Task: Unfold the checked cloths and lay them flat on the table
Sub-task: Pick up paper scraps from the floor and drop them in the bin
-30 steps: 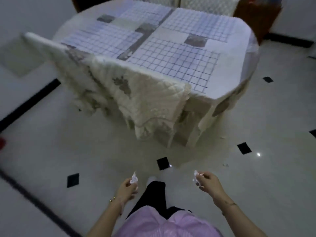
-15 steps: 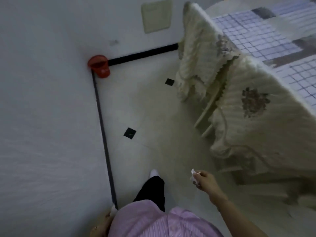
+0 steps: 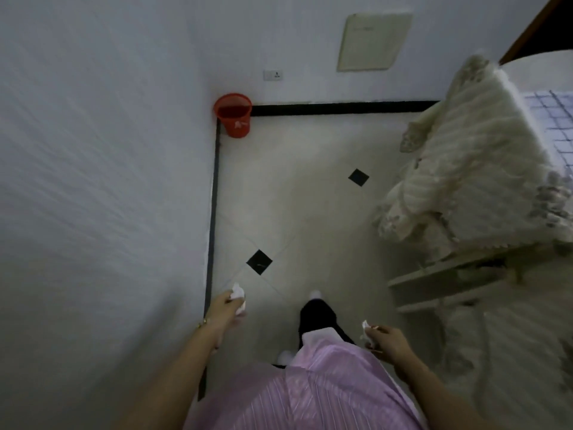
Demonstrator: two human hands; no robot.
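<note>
Head view: you look down at a corner of the room, and the red bin [image 3: 233, 114] stands right in that corner on the floor [image 3: 294, 197], touching the black skirting [image 3: 341, 108].

Your left hand [image 3: 228, 308] is far on the near side of the bin, almost straight below it in the frame. Its fingers are curled round a crumpled white scrap [image 3: 238, 294] that sticks out above the knuckles. A thin bracelet [image 3: 203, 321] sits on that wrist. Your right hand [image 3: 383, 338] is nearer you than the bin and well to its right, and it pinches a second scrap [image 3: 367, 332] between thumb and fingers. What the scraps are made of cannot be told.

The counter [image 3: 533, 62] is far right of the bin, cut off by the frame edge. The cloth [image 3: 555, 125], white with a blue grid, lies flat on it; only a strip shows. A cream quilted cover [image 3: 471, 144] hangs beside the counter, on the side facing the bin.

Between the bin and your hands a black diamond tile [image 3: 259, 261] is set in the pale floor. Up the wall [image 3: 93, 150] to the right of the bin are a small socket [image 3: 273, 75] and a beige panel [image 3: 373, 41]. A black-clad leg [image 3: 316, 318] and a pink striped top [image 3: 310, 392] fill the bottom, between your arms.
</note>
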